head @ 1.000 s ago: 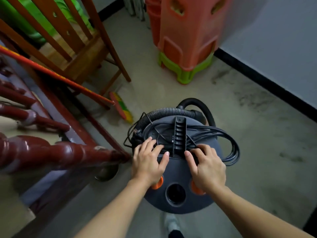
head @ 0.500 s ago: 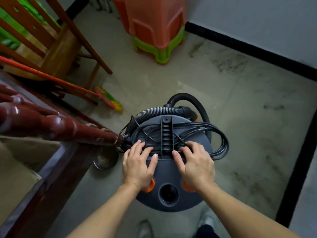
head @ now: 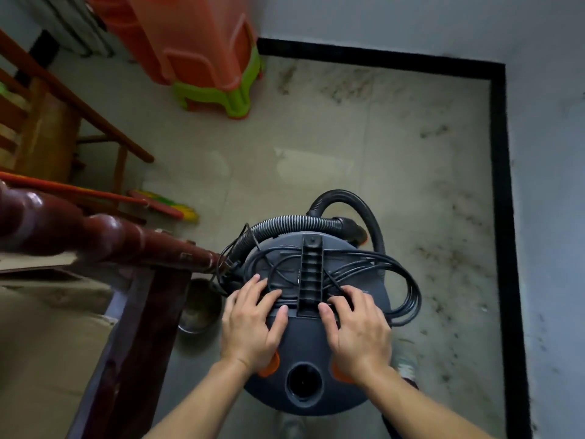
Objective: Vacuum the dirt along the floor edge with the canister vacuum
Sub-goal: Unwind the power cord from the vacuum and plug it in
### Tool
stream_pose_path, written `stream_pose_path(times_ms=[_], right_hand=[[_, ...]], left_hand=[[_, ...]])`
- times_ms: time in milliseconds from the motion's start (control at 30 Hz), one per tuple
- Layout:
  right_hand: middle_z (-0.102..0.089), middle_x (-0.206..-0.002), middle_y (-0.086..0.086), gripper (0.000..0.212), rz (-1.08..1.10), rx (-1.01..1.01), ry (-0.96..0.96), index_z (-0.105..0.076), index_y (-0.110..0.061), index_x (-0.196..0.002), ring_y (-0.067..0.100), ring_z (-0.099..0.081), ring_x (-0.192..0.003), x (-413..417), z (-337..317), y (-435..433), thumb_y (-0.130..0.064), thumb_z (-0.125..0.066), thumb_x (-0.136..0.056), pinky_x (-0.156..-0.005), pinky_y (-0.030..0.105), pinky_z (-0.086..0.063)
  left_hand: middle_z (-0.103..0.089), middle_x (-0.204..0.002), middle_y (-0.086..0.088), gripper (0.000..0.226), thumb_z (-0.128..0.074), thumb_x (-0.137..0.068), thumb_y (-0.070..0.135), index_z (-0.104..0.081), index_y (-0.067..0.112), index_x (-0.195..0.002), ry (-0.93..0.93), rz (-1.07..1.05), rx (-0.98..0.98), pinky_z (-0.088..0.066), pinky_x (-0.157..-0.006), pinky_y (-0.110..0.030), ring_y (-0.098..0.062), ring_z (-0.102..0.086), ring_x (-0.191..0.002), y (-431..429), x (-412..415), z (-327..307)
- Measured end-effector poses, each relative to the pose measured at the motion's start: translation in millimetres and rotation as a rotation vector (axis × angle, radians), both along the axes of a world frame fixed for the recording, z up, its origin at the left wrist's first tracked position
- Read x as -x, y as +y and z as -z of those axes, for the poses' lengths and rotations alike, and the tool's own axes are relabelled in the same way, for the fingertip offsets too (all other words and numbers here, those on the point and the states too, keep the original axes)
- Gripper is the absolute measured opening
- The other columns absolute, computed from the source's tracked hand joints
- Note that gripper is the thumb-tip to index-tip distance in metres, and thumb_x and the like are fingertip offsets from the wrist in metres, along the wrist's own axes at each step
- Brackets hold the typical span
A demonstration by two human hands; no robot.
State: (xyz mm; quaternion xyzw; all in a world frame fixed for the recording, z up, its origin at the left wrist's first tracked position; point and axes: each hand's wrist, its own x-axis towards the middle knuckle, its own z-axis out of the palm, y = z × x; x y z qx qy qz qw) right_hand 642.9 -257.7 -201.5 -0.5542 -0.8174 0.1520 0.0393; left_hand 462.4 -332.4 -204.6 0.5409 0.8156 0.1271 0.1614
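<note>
The dark grey canister vacuum [head: 304,343] stands on the floor right below me, with orange latches and a round port on its near side. A ribbed black hose [head: 285,223] curls over its far side. A black power cord [head: 405,296] is looped around the top handle [head: 311,274]. My left hand [head: 250,327] lies flat on the lid left of the handle, fingers spread over the cord. My right hand [head: 361,331] lies the same way on the right side, fingertips on the cord loops. Dark dirt specks [head: 452,258] are scattered along the black baseboard [head: 506,217] at right.
Stacked orange and green plastic stools [head: 202,42] stand in the far corner. A wooden chair [head: 47,137] and a broom [head: 164,204] are at left. A dark red banister [head: 110,239] nearly touches the vacuum's left side, with a metal bowl [head: 199,308] under it.
The view has swung right and downward, bringing the floor corner and right baseboard into sight. Both hands stay on the vacuum's lid in about the same spots.
</note>
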Motion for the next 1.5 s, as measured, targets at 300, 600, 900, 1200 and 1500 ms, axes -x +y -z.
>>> stream_pose_path(times_ms=[300,600,900,1200,1500], right_hand=[[-0.051,-0.14,0.004,0.057,-0.177,0.032,0.15,-0.059,-0.019,-0.127,0.024,-0.045,-0.131,8,-17,-45,-0.058,-0.045,-0.088,-0.101,0.044,-0.042],[-0.054,-0.125,-0.001,0.07,-0.431,0.237,-0.203,-0.048,-0.024,-0.132,0.021,-0.047,-0.12,6,-28,-44,-0.073,-0.036,-0.084,-0.097,0.042,-0.036],[-0.058,-0.074,-0.008,0.05,-0.353,0.852,-0.118,-0.051,-0.025,-0.072,0.011,-0.055,-0.071,0,-40,-28,-0.069,-0.074,-0.061,-0.059,0.032,-0.04],[-0.06,-0.061,-0.002,0.009,-0.215,0.937,-0.057,-0.057,-0.015,-0.071,0.013,-0.056,-0.055,-67,-55,-15,-0.016,-0.065,-0.076,-0.057,0.033,-0.05],[-0.041,-0.058,-0.003,0.01,-0.007,0.796,0.285,-0.055,0.0,-0.076,0.003,-0.032,-0.044,-119,-113,-19,-0.001,-0.064,-0.08,-0.042,0.019,-0.026]], left_hand=[[-0.064,-0.125,-0.007,0.047,-0.041,-0.089,0.047,-0.073,0.019,-0.109,0.005,-0.046,-0.001,-0.038,-0.101,-0.044,-0.019,-0.046,-0.13,-91,11,-2],[-0.041,-0.148,-0.008,0.054,-0.039,-0.09,0.044,-0.051,0.017,-0.135,0.004,-0.174,-0.072,-0.025,-0.112,-0.049,-0.021,-0.035,-0.136,-123,-3,-6],[-0.05,-0.135,-0.007,0.05,-0.038,-0.09,0.046,-0.058,0.017,-0.124,0.003,-0.27,-0.067,-0.034,-0.101,-0.047,-0.027,-0.044,-0.126,-131,-8,-5],[-0.037,-0.15,-0.008,0.06,-0.03,-0.09,0.05,-0.048,0.021,-0.139,0.026,-0.258,0.031,-0.025,-0.109,-0.047,-0.025,-0.028,-0.14,-132,-10,-8],[-0.042,-0.148,-0.009,0.065,-0.019,-0.091,0.05,-0.048,0.019,-0.14,0.046,-0.22,0.289,-0.036,-0.099,-0.048,-0.031,-0.046,-0.126,-122,-25,-28]])
